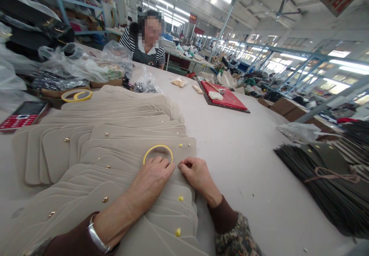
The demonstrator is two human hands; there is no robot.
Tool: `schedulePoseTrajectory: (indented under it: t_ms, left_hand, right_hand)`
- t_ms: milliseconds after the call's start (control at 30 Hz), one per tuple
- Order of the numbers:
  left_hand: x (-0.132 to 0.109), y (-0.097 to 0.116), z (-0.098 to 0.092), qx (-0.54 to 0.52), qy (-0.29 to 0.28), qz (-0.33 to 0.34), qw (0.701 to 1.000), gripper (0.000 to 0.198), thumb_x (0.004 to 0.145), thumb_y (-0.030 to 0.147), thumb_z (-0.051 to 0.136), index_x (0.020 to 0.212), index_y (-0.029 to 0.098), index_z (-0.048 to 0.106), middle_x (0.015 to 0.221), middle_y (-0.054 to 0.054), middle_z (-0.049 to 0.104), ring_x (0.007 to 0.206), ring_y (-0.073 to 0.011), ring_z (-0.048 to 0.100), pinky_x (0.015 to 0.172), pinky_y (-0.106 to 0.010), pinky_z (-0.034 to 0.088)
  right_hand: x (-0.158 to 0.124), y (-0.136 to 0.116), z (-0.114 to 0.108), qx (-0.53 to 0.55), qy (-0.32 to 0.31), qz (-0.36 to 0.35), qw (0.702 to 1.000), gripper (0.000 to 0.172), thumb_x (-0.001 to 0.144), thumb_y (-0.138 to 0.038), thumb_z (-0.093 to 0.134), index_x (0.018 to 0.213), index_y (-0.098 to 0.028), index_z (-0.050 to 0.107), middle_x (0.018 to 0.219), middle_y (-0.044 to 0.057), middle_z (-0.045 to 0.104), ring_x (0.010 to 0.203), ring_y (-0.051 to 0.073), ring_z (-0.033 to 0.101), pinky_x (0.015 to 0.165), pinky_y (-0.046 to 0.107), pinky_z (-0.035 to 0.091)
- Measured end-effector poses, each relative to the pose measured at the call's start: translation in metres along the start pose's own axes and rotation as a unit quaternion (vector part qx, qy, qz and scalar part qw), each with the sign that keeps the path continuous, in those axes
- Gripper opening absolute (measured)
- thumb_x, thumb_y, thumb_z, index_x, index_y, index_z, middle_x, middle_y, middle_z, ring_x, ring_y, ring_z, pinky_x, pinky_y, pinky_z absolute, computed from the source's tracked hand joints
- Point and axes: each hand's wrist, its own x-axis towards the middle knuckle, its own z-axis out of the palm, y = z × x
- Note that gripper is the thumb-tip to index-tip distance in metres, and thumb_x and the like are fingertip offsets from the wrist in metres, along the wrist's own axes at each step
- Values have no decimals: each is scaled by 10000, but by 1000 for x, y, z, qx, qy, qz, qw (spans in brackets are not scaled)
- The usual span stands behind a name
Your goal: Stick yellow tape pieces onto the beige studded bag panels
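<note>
My left hand (155, 177) is closed over the near side of a roll of yellow tape (158, 147), just above the overlapping beige panels (138, 143). To its right, my right hand (198, 174) is held in a pinch at the panels' right edge, with thumb and forefinger together. Whatever lies between those fingertips is too small to make out. Small yellow tape pieces (180, 198) stick to several panels near their right ends. Brass-coloured studs (105, 199) show on some of the panels.
More yellow tape rolls (76, 95) and a red-and-black device (24, 115) lie at left, by plastic bags (80, 62). A red board (223, 94) lies farther back. Tied dark panels (319, 179) are stacked at right. Across the table is another person (144, 52).
</note>
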Motion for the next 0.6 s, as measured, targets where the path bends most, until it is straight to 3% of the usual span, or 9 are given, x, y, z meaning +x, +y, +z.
schedulePoseTrajectory:
  t_ms: [100, 233, 367, 500, 600]
  left_hand:
    - [0, -1, -1, -4, 0, -2, 1000, 157, 939, 134, 450, 965, 184, 597, 972, -71, 636, 921, -255, 551, 805, -407, 462]
    - [-1, -1, -3, -9, 8, 2, 1000, 155, 936, 129, 456, 940, 182, 601, 965, -70, 634, 910, -245, 543, 809, -398, 451]
    - [-2, -3, -3, -8, 11, 9, 1000, 163, 934, 118, 449, 939, 184, 598, 961, -70, 630, 897, -253, 539, 795, -406, 449]
    - [-1, -4, -1, -6, 13, 12, 1000, 171, 939, 119, 436, 955, 183, 594, 968, -68, 630, 897, -254, 541, 804, -413, 454]
    - [0, -5, -1, -4, 21, 18, 1000, 161, 931, 114, 445, 943, 183, 590, 962, -71, 629, 900, -259, 538, 801, -417, 461]
  right_hand:
    - [0, 2, 2, -36, 0, -16, 999, 114, 779, -162, 614, 745, -194, 718, 597, 14, 699, 555, 159, 625, 600, 262, 462]
    - [-3, 10, -4, 41, -5, 50, 998, 193, 798, -247, 644, 984, -193, 647, 477, -66, 594, 402, 133, 540, 480, 242, 431]
    - [-8, 13, -14, 92, -20, 56, 994, 124, 828, -276, 599, 799, -178, 669, 545, -17, 651, 481, 138, 601, 504, 237, 462]
    - [-11, 8, -10, -11, 3, -28, 1000, 145, 827, -232, 626, 759, -186, 745, 742, 43, 759, 674, 171, 678, 665, 261, 479]
    - [-9, 3, 0, -83, 20, -43, 995, 174, 855, -232, 619, 751, -192, 752, 771, 53, 764, 699, 174, 675, 696, 261, 455]
